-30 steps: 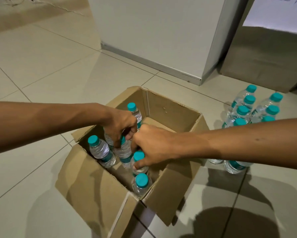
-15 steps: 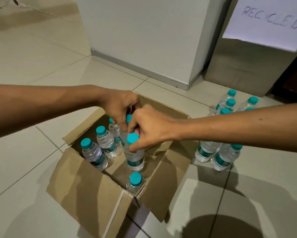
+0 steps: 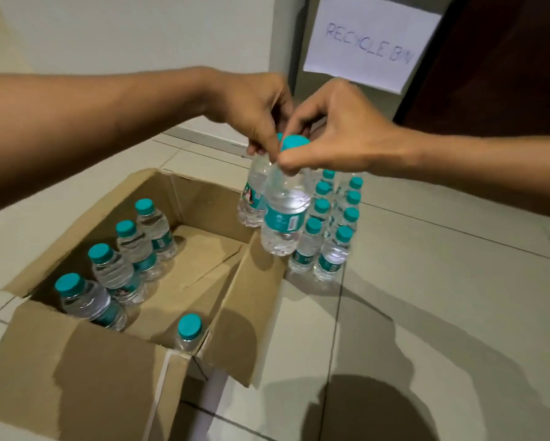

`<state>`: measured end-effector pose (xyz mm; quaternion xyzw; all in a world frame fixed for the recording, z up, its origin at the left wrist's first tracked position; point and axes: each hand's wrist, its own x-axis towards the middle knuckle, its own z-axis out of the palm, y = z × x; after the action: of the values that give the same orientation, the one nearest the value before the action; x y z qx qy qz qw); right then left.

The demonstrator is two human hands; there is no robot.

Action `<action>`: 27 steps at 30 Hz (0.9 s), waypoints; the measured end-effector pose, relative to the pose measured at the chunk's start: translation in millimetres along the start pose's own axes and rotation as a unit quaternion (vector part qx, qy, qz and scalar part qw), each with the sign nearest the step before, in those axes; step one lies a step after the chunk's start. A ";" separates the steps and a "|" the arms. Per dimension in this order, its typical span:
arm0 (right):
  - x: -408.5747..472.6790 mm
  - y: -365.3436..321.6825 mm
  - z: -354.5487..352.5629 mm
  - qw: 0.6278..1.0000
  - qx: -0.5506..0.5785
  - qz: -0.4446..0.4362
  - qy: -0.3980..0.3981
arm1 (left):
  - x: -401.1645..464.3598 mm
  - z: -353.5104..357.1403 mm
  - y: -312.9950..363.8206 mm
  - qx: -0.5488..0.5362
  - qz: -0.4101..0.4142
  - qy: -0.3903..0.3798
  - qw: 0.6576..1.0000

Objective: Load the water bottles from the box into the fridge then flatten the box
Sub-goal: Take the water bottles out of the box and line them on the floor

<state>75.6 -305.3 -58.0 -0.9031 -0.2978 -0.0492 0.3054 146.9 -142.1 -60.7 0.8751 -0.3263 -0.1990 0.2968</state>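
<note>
Teal-capped bottles lifted above the box's far corner.
My left hand (image 3: pixel 251 106) pinches 1 bottle (image 3: pixel 251 198), my right hand (image 3: pixel 340 132) another (image 3: pixel 283 218); below them sits the cardboard box (image 3: pixel 85 370).

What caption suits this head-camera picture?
Both hands, left hand and right hand, lift water bottles by their necks over an open cardboard box.
</note>
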 end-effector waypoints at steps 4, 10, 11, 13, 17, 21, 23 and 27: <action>-18.2 20.9 -23.7 0.999 -0.019 0.047 0.013 | 31.7 10.4 20.4 0.019 0.018 -0.016 1.000; -45.8 54.8 -11.3 0.987 -0.115 0.076 -0.079 | 63.8 63.1 17.3 0.012 -0.003 -0.079 0.997; -49.5 60.6 -5.1 0.983 -0.137 0.066 -0.107 | 66.7 76.7 12.9 0.019 -0.011 -0.090 0.996; -56.3 74.3 9.3 0.971 -0.170 0.046 -0.161 | 70.5 100.5 2.7 0.041 -0.028 -0.102 0.994; -67.7 93.4 40.6 0.952 -0.200 0.047 -0.228 | 73.4 131.8 -18.4 0.090 -0.059 -0.101 0.989; -72.8 101.7 62.3 0.944 -0.206 0.053 -0.253 | 72.8 146.1 -28.7 0.103 -0.082 -0.102 0.986; -75.9 107.4 69.3 0.943 -0.213 0.057 -0.250 | 71.9 149.1 -30.6 0.104 -0.081 -0.100 0.986; -81.7 114.7 76.8 0.943 -0.216 0.074 -0.240 | 69.7 153.3 -30.0 0.103 -0.083 -0.099 0.986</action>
<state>66.7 -375.2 -202.1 -0.9520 -0.2766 0.1286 0.0249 126.6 -231.5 -205.1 0.9010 -0.2994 -0.2739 0.1536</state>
